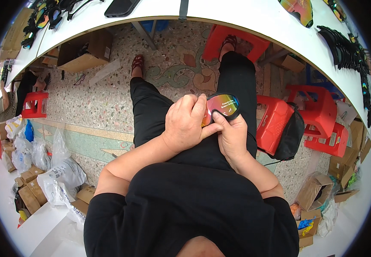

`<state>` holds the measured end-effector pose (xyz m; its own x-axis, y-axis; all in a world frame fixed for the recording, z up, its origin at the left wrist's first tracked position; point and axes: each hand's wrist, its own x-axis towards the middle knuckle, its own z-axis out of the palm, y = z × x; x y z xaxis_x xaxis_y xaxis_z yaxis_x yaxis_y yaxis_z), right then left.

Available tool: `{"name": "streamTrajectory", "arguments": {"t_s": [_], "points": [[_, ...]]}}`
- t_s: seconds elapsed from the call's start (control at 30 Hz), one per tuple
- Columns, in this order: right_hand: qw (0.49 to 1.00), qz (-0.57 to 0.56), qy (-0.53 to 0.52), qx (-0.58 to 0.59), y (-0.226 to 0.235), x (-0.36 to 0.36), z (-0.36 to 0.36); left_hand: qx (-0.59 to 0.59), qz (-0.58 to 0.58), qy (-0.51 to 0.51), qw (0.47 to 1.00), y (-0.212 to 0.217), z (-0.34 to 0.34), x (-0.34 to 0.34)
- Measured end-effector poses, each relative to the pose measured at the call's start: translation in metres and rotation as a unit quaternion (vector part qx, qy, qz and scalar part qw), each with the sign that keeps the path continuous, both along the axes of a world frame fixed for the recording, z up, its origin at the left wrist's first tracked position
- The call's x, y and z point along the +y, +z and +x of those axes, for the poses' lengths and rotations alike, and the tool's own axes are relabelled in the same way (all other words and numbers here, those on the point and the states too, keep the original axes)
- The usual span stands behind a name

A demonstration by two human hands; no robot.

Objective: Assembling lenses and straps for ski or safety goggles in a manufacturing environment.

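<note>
A pair of ski goggles (223, 105) with a black frame and a mirrored orange-to-green lens is held above my lap. My left hand (184, 122) is closed over the left end, its fingers hiding that part of the lens and frame. From the right and below, my right hand (233, 139) grips the lower edge, with the thumb pressed by the nose notch. The right half of the lens faces up, with small print on it. The back of the goggles and any strap are hidden.
A white table (237, 12) curves ahead, bearing a black phone (122, 7), a loose mirrored lens (299, 10) and a row of black curved parts (339, 48). Red stools (273, 124) and a black bag (289, 136) stand right. Plastic bags (61, 177) and another person (6, 105) are left.
</note>
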<state>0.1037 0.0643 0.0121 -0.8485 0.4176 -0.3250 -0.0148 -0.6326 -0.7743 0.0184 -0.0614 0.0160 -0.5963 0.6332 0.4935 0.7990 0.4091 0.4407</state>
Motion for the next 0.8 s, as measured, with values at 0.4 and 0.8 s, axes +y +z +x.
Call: {"name": "streamTrajectory", "arguments": {"t_s": [0.4,0.8], "points": [[0.917,0.326,0.231,-0.004,0.018,0.046,0.032,-0.07,0.042,-0.01,0.997,0.006,-0.027,-0.008],[0.804,0.517,0.283,0.08,0.031,0.081,-0.016,-0.118,-0.018,-0.117,0.986,0.011,-0.02,-0.014]]}}
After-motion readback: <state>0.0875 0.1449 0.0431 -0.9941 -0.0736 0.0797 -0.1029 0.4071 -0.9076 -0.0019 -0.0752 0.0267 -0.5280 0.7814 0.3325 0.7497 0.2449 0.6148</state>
